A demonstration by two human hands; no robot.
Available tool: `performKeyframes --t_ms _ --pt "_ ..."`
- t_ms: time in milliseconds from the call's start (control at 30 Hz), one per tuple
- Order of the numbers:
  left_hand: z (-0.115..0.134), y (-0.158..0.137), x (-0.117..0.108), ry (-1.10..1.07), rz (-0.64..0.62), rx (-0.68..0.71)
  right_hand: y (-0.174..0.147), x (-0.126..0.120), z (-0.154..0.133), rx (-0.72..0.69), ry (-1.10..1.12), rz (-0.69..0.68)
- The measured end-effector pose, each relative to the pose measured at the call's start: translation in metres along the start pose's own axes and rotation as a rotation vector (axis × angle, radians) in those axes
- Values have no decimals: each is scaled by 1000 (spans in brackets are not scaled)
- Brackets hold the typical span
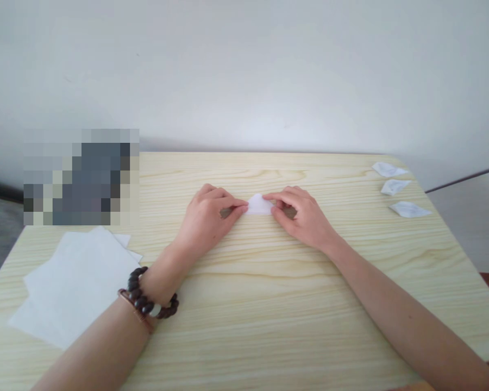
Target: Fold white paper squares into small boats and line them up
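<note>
A small folded white paper, roughly triangular with its peak toward the wall, is between my two hands over the middle of the table. My left hand pinches its left corner between thumb and forefinger. On the other side, my right hand has thumb and forefinger closed on the right edge. Fingertips cover both ends of the paper. Three folded white paper boats lie in a column near the table's right edge.
Loose white paper sheets lie overlapped at the left, partly under my left forearm. A pixelated dark object sits behind them. The wood-grain table meets a pale wall at the back.
</note>
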State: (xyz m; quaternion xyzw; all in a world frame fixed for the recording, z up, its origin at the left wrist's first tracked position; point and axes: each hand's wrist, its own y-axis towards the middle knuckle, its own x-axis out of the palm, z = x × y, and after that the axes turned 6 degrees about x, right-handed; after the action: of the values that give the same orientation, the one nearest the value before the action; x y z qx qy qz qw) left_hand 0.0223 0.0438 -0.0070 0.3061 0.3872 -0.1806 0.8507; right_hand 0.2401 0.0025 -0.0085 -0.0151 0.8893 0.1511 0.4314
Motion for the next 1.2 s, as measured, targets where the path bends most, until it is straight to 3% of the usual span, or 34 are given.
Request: performKeyframes --t_ms 367,533,667,967,1200 --pt "6 4 -6 -37 -110 -124 0 -2 2 22 32 -20" --pt "6 3 -2 16 -83 -128 1 -4 1 29 64 -31" --pt "4 1 -1 44 -62 -79 -1 -5 1 34 99 -40" --pt "3 0 -4 75 -134 0 -5 -3 5 -186 39 2" --pt "0 -2 -4 103 -174 212 -6 -3 6 -202 4 38"
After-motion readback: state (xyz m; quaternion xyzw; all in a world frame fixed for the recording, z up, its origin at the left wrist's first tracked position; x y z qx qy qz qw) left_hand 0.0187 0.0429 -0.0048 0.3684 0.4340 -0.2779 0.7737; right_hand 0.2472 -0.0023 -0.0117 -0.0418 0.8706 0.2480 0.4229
